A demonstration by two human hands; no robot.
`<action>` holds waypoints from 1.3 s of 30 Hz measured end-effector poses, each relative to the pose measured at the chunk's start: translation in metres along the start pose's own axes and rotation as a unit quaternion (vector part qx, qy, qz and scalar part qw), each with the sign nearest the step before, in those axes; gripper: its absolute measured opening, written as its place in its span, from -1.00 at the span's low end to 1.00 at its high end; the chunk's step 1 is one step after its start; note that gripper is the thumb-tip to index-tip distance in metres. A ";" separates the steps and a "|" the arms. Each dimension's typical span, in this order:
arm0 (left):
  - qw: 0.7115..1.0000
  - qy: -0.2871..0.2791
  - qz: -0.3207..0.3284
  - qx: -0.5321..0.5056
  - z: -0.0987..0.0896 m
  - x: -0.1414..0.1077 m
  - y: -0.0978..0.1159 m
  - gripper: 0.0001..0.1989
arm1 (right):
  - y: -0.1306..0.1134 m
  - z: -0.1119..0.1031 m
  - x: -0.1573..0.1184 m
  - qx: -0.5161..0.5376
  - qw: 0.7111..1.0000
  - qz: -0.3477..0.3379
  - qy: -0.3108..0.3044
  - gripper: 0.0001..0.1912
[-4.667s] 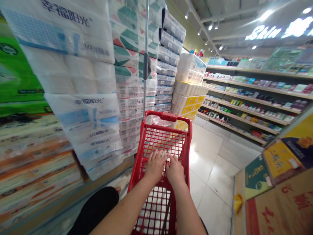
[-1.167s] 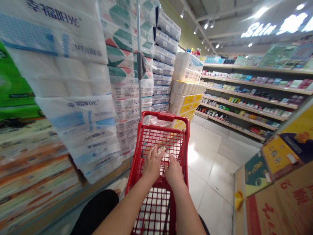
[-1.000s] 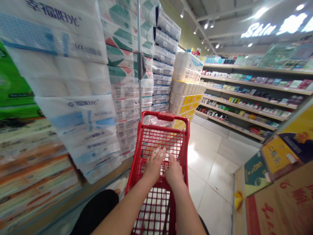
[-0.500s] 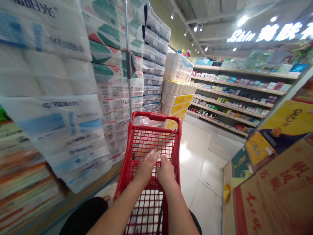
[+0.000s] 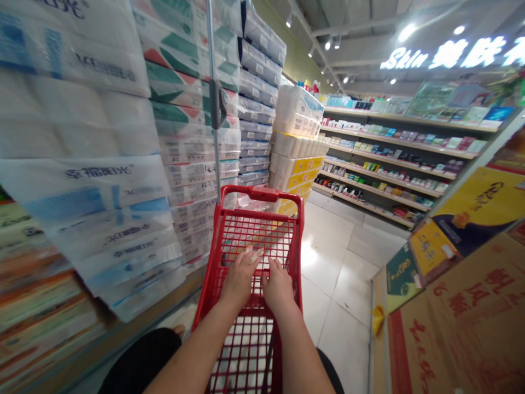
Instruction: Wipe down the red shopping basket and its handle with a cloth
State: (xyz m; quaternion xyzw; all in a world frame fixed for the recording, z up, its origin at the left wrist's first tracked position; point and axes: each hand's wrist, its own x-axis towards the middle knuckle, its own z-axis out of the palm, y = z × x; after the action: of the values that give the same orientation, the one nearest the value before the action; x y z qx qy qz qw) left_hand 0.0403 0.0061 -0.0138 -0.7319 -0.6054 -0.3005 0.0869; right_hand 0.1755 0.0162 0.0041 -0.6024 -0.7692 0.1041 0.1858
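Below me stands a red plastic shopping basket cart [image 5: 217,251] with grid walls and a raised bar at its far end. My left hand [image 5: 241,276] is over the middle of it, palm down, fingers stretched forward. Beside it on the right, my right hand [image 5: 279,284] is held the same way, its thumb toward the left hand. A small gap separates the two hands. Neither holds anything that I can see. Whether the palms touch the cart's crossbar beneath them cannot be made out.
Tall stacks of wrapped toilet paper rolls [image 5: 82,120] and tissue packs [image 5: 184,126] line the left, with a metal pole [image 5: 214,49] before them. Cardboard boxes [image 5: 471,312] stand at right. Tiled floor [image 5: 340,273] runs ahead to shelves of small cartons [image 5: 394,137].
My left hand has shifted slightly left, away from my right hand, so the gap between them is wider. The right hand and the cart look almost unchanged.
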 end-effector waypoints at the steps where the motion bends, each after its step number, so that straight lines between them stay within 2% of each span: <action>1: 0.999 0.020 -0.035 0.015 -0.003 0.001 -0.004 -0.49 | 0.000 0.000 0.000 -0.002 1.000 0.000 0.000 -0.47; 3: 0.993 0.053 -0.094 0.046 -0.007 0.003 -0.012 -0.51 | -0.001 -0.001 0.000 -0.003 1.000 0.001 -0.003 -0.47; 4: 0.992 0.055 -0.102 0.053 -0.008 0.003 -0.014 -0.51 | -0.001 -0.002 0.000 -0.003 1.000 0.003 -0.005 -0.47; 6: 0.995 0.037 -0.076 0.046 -0.004 0.002 -0.014 -0.47 | -0.002 -0.003 0.000 -0.001 1.000 0.005 -0.010 -0.48; 9: 1.000 -0.009 0.009 0.002 0.005 -0.003 -0.008 -0.41 | -0.002 -0.004 0.000 0.001 1.000 0.004 -0.009 -0.48; 11: 0.999 -0.028 0.041 -0.019 0.007 -0.005 -0.007 -0.36 | -0.002 -0.004 -0.001 0.002 1.000 0.001 -0.007 -0.48; 14: 1.000 -0.005 0.003 -0.009 0.003 -0.002 -0.012 -0.33 | -0.002 -0.004 -0.002 -0.004 1.000 0.003 -0.008 -0.49; 16: 0.998 0.029 -0.050 0.014 -0.001 0.001 -0.016 -0.36 | -0.002 -0.004 -0.003 -0.011 1.000 0.003 -0.006 -0.49; 18: 0.997 0.035 -0.068 0.026 -0.002 0.001 -0.016 -0.41 | -0.002 -0.004 -0.003 -0.015 1.000 0.001 -0.005 -0.51; 23: 0.999 -0.037 0.008 0.004 0.005 -0.006 0.000 -0.43 | -0.001 -0.004 -0.003 -0.016 1.000 -0.006 0.003 -0.55; 26: 0.999 -0.049 0.024 -0.005 0.002 -0.006 -0.002 -0.42 | -0.003 -0.004 -0.003 -0.017 1.000 -0.009 0.003 -0.56; 28: 1.000 -0.023 -0.006 0.005 -0.003 -0.004 -0.010 -0.41 | -0.004 -0.004 -0.002 -0.018 1.000 -0.005 -0.004 -0.56; 31: 0.993 0.039 -0.099 0.041 -0.008 0.000 -0.021 -0.44 | -0.006 -0.004 -0.001 -0.019 1.000 -0.005 -0.012 -0.56; 33: 0.990 0.048 -0.117 0.057 -0.006 0.001 -0.022 -0.44 | -0.007 -0.004 0.000 -0.018 1.000 -0.009 -0.016 -0.56; 39: 0.999 -0.035 -0.012 0.014 0.006 -0.005 -0.006 -0.49 | -0.005 -0.003 0.002 -0.017 1.000 -0.015 -0.020 -0.56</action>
State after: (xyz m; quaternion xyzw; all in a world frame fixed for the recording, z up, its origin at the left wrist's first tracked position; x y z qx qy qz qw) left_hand 0.0357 0.0067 -0.0222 -0.7336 -0.6206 -0.2672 0.0723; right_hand 0.1721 0.0166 0.0085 -0.5921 -0.7831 0.0998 0.1618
